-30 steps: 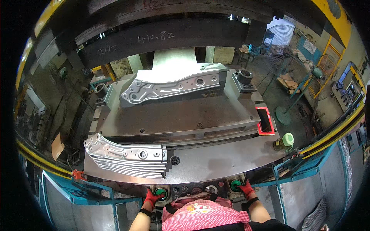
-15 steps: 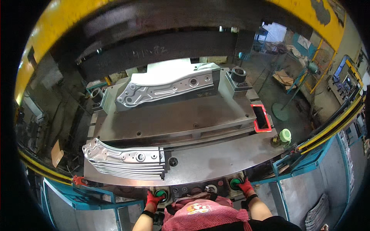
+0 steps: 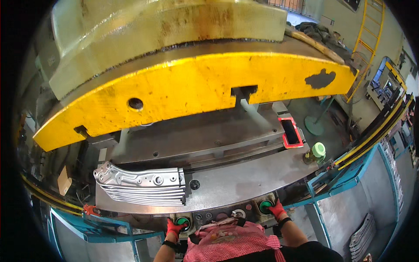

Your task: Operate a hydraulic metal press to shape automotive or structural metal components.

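Observation:
My left hand [image 3: 174, 229], in a red glove, rests at the left green push button [image 3: 181, 223]. Its fingers look spread, with the thumb reaching over the button. On the right green push button [image 3: 265, 206], my right hand [image 3: 277, 210] lies in the same way, also red-gloved and spread. Above the lower die [image 3: 192, 135] sits the big yellow press ram [image 3: 187, 94], which hides the formed metal part there. A stack of silver stamped metal parts [image 3: 139, 185] lies at the left of the steel table [image 3: 235, 187] in front of the die.
A red-framed phone-like device [image 3: 291, 132] and a bottle with a light green lid [image 3: 318, 150] stand at the table's right. Blue metal frames [image 3: 345, 187] flank me. More curved metal parts [image 3: 362, 238] lie at lower right. A green fan base [image 3: 314, 125] stands behind.
The yellow ram has come down over the lower die and now covers the silver part that lay there. Both hands stay at the green buttons.

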A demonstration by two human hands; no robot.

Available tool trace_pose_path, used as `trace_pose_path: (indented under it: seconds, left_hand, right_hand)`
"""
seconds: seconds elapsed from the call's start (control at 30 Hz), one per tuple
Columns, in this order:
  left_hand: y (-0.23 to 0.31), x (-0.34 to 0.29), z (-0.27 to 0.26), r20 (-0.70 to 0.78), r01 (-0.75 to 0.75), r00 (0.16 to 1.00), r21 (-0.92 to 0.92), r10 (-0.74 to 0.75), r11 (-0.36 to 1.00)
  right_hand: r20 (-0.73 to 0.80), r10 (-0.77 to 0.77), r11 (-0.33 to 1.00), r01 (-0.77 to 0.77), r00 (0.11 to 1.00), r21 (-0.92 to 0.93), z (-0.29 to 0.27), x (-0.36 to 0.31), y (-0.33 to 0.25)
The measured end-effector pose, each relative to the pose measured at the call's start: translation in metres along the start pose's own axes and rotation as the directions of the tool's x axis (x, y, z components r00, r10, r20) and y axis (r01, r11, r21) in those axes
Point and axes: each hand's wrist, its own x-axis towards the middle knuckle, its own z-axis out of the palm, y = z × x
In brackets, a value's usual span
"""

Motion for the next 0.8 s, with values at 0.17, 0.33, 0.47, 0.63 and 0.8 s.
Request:
trace_pose_path:
  seconds: [0.17, 0.33, 0.47, 0.63, 0.8]
  left_hand:
    - [-0.003, 0.001, -0.004, 0.002, -0.052, 0.999, 0.034, 0.052, 0.998]
    - [0.049, -0.05, -0.049, 0.15, 0.003, 0.988, 0.123, -0.022, 0.992]
    - [0.114, -0.109, -0.156, 0.338, -0.141, 0.931, -0.016, 0.138, 0.99]
    - [0.243, -0.152, -0.241, 0.044, -0.514, 0.858, 0.118, 0.513, 0.85]
    - [0.441, -0.107, -0.193, 0.059, -0.824, 0.287, 0.524, 0.956, 0.216]
  right_hand:
    - [0.002, -0.012, 1.0, 0.012, 1.0, 0.022, -0.004, -0.001, -0.008]
    - [-0.361, 0.026, 0.996, 0.005, 0.932, 0.085, -0.03, -0.024, -0.049]
    - [-0.634, -0.303, 0.949, 0.169, 0.712, -0.265, -0.091, -0.067, -0.144]
    - [-0.398, -0.62, 0.767, 0.415, 0.675, -0.49, -0.068, -0.047, -0.234]
    - [-0.11, -0.723, 0.58, 0.513, 0.682, -0.632, -0.017, -0.047, -0.274]
